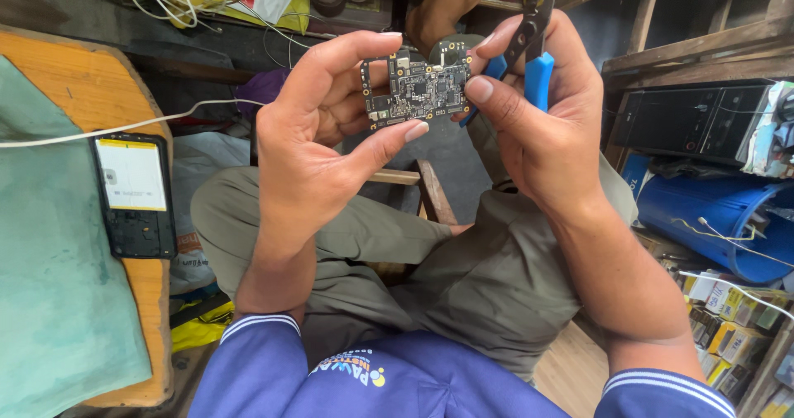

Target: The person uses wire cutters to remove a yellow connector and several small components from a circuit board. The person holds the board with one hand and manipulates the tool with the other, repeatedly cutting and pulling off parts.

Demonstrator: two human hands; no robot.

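While my left hand pinches the circuit board at twelve o'clock, my right hand fingers grip it plus blue-handled pliers.

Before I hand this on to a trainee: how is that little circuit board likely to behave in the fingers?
The circuit board probably stays stiff: it spans flat between the left hand and right hand, held by fingertips at its edges. It looks thin and light for its size. With small parts packed across its face and notched corners, it is likely fragile, so an edge grip seems wise.
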